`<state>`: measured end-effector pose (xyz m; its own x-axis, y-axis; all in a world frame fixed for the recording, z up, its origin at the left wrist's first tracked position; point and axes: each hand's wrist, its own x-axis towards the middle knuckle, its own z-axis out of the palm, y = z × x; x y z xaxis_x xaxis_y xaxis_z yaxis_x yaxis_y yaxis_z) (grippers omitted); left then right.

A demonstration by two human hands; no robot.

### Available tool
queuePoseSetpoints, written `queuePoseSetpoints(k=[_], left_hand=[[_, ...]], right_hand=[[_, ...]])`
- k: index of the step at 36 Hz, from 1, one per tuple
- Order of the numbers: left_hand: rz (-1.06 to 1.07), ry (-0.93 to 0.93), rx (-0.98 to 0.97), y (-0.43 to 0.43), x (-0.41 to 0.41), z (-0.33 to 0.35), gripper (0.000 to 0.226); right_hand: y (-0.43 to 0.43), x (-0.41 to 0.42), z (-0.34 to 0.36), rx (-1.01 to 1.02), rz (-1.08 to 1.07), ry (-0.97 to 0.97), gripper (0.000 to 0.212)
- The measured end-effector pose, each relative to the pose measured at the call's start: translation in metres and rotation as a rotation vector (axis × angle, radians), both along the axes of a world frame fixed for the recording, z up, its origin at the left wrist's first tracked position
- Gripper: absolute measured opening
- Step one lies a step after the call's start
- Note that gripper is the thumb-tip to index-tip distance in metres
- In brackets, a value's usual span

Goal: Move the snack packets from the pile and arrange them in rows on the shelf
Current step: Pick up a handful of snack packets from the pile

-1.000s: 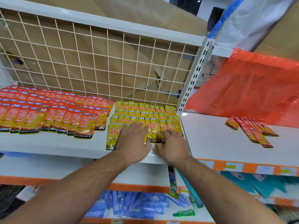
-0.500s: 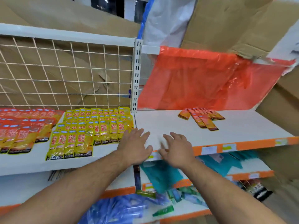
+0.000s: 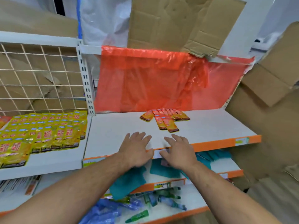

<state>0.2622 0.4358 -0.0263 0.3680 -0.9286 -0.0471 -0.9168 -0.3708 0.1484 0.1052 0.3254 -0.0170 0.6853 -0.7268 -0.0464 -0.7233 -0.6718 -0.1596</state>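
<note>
Yellow snack packets (image 3: pixel 48 131) lie in overlapping rows on the left shelf section. A small fan of orange-red packets (image 3: pixel 164 118) lies at the back of the white right shelf (image 3: pixel 218 126). My left hand (image 3: pixel 136 147) and my right hand (image 3: pixel 178 149) hover side by side over the front edge of that right shelf, fingers spread and empty. Both hands are short of the orange-red packets.
A red plastic sheet (image 3: pixel 161 81) hangs behind the right shelf. A wire grid (image 3: pixel 40 78) backs the left section, with a white upright post (image 3: pixel 86 88) between the two. Cardboard boxes (image 3: pixel 267 110) stand at the right. Lower shelves hold teal and blue packets (image 3: pixel 129 180).
Both hands left the yellow packet rows and moved right, over the front of the right shelf. The view swung right with them.
</note>
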Motion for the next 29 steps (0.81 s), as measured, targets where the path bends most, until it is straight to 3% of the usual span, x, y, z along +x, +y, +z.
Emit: queuePoseSetpoints(k=[18, 23, 29], left_hand=[[-0.078, -0.062, -0.042, -0.159, 0.035, -0.036, 0.070], [-0.039, -0.050, -0.052, -0.186, 0.046, -0.040, 0.060], [0.039, -0.030, -0.023, -0.202, 0.047, -0.039, 0.070]], right_hand=[[-0.140, 0.027, -0.023, 0.059, -0.055, 0.008, 0.068], [-0.170, 0.047, -0.027, 0.064, -0.015, 0.013, 0.069], [-0.196, 0.062, -0.035, 0.063, 0.052, -0.049, 0.066]])
